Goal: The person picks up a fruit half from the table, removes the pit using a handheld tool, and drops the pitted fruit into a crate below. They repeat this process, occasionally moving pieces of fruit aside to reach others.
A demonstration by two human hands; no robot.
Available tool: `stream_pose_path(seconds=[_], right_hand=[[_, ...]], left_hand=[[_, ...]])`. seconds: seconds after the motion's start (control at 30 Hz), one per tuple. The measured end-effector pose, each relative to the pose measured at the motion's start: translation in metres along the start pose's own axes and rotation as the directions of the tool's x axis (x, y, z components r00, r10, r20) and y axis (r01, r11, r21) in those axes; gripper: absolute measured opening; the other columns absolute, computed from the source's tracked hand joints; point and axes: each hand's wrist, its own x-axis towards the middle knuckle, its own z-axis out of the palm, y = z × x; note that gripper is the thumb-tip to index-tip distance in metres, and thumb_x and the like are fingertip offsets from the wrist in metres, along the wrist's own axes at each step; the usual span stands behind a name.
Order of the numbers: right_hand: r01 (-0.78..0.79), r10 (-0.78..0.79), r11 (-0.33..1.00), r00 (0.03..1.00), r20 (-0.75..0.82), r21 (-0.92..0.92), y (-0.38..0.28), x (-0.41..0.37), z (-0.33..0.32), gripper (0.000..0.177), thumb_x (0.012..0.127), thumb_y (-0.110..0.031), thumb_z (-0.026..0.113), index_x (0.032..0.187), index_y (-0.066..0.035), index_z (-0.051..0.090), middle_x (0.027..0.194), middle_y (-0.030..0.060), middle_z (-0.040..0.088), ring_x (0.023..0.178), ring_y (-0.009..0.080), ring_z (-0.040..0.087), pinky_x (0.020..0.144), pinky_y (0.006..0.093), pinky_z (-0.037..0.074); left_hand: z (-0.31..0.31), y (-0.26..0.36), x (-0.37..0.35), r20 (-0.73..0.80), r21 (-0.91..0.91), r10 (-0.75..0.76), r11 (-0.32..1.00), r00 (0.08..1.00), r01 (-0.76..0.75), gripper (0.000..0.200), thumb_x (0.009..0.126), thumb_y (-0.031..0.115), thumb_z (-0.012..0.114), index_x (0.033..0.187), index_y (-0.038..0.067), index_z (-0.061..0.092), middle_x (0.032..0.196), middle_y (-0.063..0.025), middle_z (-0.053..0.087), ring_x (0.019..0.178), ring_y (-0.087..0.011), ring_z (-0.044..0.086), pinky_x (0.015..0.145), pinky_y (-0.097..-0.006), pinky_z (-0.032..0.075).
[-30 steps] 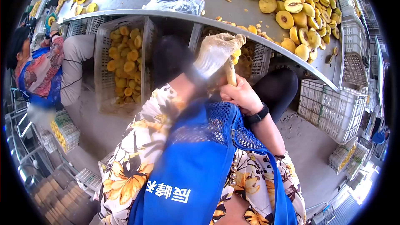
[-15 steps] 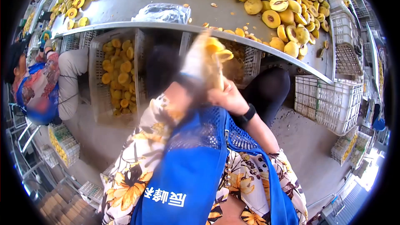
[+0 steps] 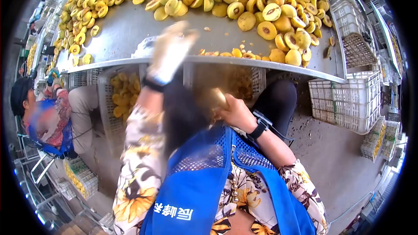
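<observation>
My left hand (image 3: 172, 52), in a whitish glove, is raised over the front edge of the metal table (image 3: 117, 32). Motion smears its fingers, and whether it holds anything cannot be made out. Below the table edge, my bare right hand (image 3: 237, 113) is closed round a pale, blurred handle (image 3: 217, 98); the rest of that object is indistinct. Halved yellow fruits (image 3: 266, 30), some showing brown centres, lie heaped across the far side of the table. A clear plastic bag (image 3: 143, 48) lies partly behind my left hand.
Under the table stand a crate of fruit halves (image 3: 124, 89) and another crate (image 3: 246, 82) behind my right hand. A white crate (image 3: 346, 100) is at the right. At the left sits another person (image 3: 48, 119) in a blue vest. Small scraps lie along the table edge.
My left hand has moved forward and left, away from my right hand; the fruit pieces seen between the hands are no longer visible there. The view has shifted, showing more of the table.
</observation>
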Motion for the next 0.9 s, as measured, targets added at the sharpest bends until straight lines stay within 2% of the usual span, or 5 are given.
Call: stream_pose_path(seconds=[0.2,0.37,0.47,0.6,0.9], right_hand=[[0.149,-0.149,0.989,0.971,-0.187,-0.012,-0.003,-0.026,-0.038,0.021,0.078,-0.018,0.063,0.088,-0.001,0.055,0.072,0.0184,0.06,0.064,0.0275,0.06,0.061,0.0361,0.048],[-0.048,0.104,0.985,0.932,-0.348,0.166,0.032,-0.038,-0.039,0.022,0.078,-0.016,0.063,0.092,-0.001,0.055,0.073,0.0159,0.059,0.067,0.0199,0.06,0.064,0.0329,0.048],[-0.087,0.131,0.989,0.901,-0.414,0.124,0.035,-0.029,-0.046,0.025,0.077,-0.014,0.063,0.097,-0.001,0.055,0.079,0.018,0.061,0.072,0.028,0.062,0.067,0.0344,0.049],[-0.05,0.072,0.997,0.901,-0.428,0.062,0.005,0.009,-0.051,0.028,0.078,-0.018,0.065,0.095,0.0,0.053,0.077,0.0235,0.059,0.074,0.0383,0.06,0.066,0.0392,0.047],[0.063,-0.057,0.998,0.975,-0.216,0.021,-0.022,0.032,-0.013,0.024,0.083,-0.017,0.058,0.088,0.001,0.043,0.07,0.0278,0.056,0.071,0.0469,0.055,0.06,0.0484,0.043]], left_hand=[[0.122,0.102,0.133,0.643,0.02,-0.183,0.975,0.743,0.223,0.047,0.087,0.031,0.054,0.129,0.015,0.043,0.127,-0.0132,0.044,0.111,-0.0306,0.053,0.088,-0.0406,0.048],[0.211,0.079,0.132,0.566,-0.059,-0.198,0.959,0.8,0.278,0.041,0.084,0.011,0.052,0.125,0.012,0.047,0.112,-0.0148,0.053,0.099,-0.0312,0.059,0.079,-0.0382,0.051],[0.113,0.079,0.119,0.813,-0.567,-0.231,-0.108,0.535,0.816,0.02,0.083,0.018,0.056,0.1,0.007,0.056,0.077,-0.0068,0.058,0.063,-0.0205,0.058,0.049,-0.0315,0.048],[0.058,0.074,0.058,0.807,-0.577,-0.293,-0.577,0.513,0.577,0.037,0.087,0.036,0.058,0.109,0.007,0.052,0.09,-0.005,0.06,0.074,-0.0177,0.062,0.047,-0.0312,0.051],[0.064,0.083,-0.06,0.282,-0.727,-0.657,0.329,0.699,0.603,0.032,0.09,0.034,0.048,0.102,0.005,0.053,0.086,-0.0094,0.058,0.075,-0.0228,0.056,0.065,-0.0311,0.047]])
